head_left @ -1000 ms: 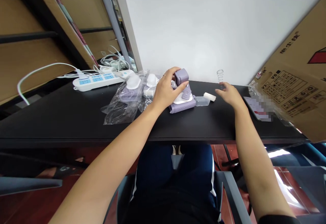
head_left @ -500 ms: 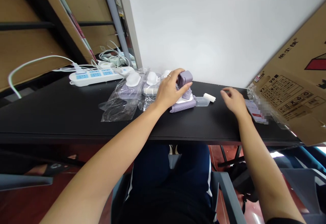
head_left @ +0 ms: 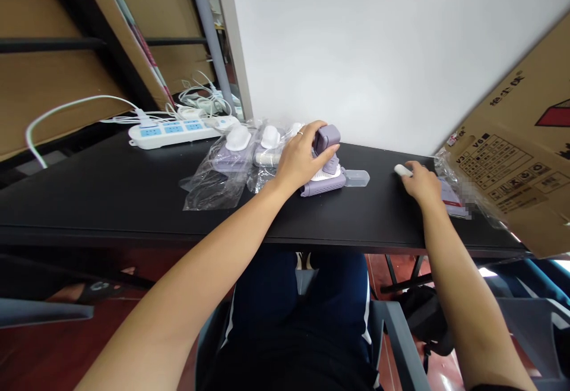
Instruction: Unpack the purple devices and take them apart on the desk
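Observation:
My left hand (head_left: 303, 156) is wrapped round the raised purple top part (head_left: 328, 137) of a purple-and-white device (head_left: 324, 186), whose base rests on the black table. A clear plastic tray (head_left: 357, 178) sticks out from the base's right side. Over to the right, my right hand (head_left: 423, 184) holds a small white cylinder (head_left: 403, 170) between thumb and fingers, low over the table. Left of my left hand are more purple-and-white devices (head_left: 237, 148) in clear plastic bags (head_left: 214, 192). Part of the held device is hidden behind my fingers.
A white power strip (head_left: 171, 133) with cables lies at the back left. A leaning cardboard box (head_left: 512, 159) stands at the right, with a purple printed packet (head_left: 452, 198) beside it. Behind the black table (head_left: 111, 195) rises a white wall (head_left: 378, 53).
The white cylinder, which lay by the end of the clear tray, is now farther right in my right hand. My left hand stays on the device's top part.

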`<state>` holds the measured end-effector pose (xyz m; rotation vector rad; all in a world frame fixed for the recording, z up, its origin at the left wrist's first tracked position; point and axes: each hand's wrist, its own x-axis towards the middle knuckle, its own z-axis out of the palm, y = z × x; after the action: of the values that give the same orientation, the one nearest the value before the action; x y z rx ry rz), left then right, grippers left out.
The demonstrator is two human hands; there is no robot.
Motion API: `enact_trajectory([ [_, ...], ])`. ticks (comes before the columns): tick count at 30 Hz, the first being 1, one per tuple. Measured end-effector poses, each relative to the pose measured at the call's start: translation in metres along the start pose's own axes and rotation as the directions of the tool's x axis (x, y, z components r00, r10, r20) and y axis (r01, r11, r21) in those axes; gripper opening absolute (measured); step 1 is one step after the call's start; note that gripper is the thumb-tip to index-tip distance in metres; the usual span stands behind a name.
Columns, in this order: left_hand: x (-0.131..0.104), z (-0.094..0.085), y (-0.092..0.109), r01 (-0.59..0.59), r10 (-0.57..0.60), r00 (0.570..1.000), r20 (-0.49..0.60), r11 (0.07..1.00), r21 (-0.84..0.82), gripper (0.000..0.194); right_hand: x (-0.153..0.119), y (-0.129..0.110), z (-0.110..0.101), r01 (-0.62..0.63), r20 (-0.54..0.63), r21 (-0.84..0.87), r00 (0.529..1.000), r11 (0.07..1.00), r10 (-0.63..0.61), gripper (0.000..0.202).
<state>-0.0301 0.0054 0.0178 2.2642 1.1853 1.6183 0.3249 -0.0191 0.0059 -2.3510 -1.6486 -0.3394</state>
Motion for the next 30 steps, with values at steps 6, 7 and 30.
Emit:
enact_trajectory([
  [6, 0.000, 0.000, 0.001, -0.001, 0.001, 1.000, 0.006, 1.000, 0.006, 0.047, -0.010, -0.010, -0.008, -0.007, -0.079, 0.047, 0.997, 0.999, 0.010, 0.045],
  [7, 0.000, 0.000, 0.002, -0.003, 0.003, 1.000, 0.005, 1.000, 0.004, 0.047, -0.014, -0.022, -0.007, 0.111, -0.146, 0.113, 0.985, 0.987, -0.094, 0.043],
  [30, -0.002, -0.001, 0.004, -0.004, 0.004, 1.000, -0.007, 1.000, -0.011, 0.046, 0.000, 0.001, 0.000, -0.138, 0.039, 0.024, 0.990, 0.990, 0.137, 0.052],
])
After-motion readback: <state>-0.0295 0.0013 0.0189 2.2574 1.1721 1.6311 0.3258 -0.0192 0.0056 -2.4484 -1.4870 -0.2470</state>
